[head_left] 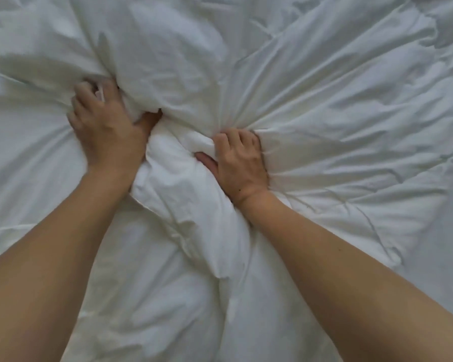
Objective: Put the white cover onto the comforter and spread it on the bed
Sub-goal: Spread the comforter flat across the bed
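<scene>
White bedding (324, 100) fills the whole picture and runs off every edge, so the bed beneath is hidden and cover cannot be told from comforter. Both forearms are cut off at the bottom edge. The left hand (107, 126), slightly blurred, and the right hand (239, 160) bury their fingertips in bunched folds.

Sheet (449, 257): plain white, flat, nearly free of creases.
Place: far right of view, lower half, reaching the right edge.
Inner border: ragged, slanting from the middle of the right edge down toward lower centre.
Shade: cool grey-white in even, soft light.
Left strip (13, 178): white cloth, smoother, with long shallow folds.
Left strip, identity: cannot tell whether it is the same sheet.
Pattern, seams, labels: too uniform to tell.
</scene>
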A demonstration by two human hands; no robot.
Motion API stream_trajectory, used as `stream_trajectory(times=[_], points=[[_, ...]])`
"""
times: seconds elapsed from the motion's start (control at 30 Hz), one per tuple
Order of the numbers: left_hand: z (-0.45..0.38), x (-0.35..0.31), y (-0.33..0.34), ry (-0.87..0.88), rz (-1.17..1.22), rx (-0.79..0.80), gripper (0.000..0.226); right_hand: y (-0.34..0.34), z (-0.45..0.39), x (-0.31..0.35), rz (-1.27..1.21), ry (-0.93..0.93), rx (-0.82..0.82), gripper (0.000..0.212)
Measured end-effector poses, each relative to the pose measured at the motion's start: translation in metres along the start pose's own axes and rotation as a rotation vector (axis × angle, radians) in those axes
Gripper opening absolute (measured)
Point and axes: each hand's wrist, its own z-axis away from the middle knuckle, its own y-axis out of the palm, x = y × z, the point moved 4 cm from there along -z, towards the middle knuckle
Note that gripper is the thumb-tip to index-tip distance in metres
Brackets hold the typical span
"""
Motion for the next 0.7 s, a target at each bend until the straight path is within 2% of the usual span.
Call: stream_trajectory(times=[0.13, 0.23, 0.3, 0.4, 0.57, 0.7], points=[[0.006, -0.019, -0.020, 0.095, 0.022, 0.083, 0.047, -0.006, -0.022, 0.003, -0.019, 0.041, 0.161, 0.045], [0.032, -0.033, -0.040, 0.141, -0.029, 0.177, 0.026, -0.029, -0.030, 0.009, -0.078, 0.064, 0.399, 0.042], [0.070, -0.041, -0.054, 0.154, 0.003, 0.229, 0.027, -0.054, -0.018, 0.008, -0.053, 0.106, 0.638, 0.042], [0.156, -0.053, -0.077, 0.076, 0.154, 0.355, 0.039, -0.118, 0.026, -0.006, 0.012, 0.109, 0.860, 0.045], [0.305, -0.116, -0.150, -0.083, 0.345, 0.498, 0.030, -0.271, 0.095, -0.045, 0.028, 0.046, 1.061, 0.046], [0.395, -0.203, -0.217, -0.070, 0.370, 0.518, 0.026, -0.387, 0.136, -0.090, 0.013, 0.050, 1.188, 0.043]])
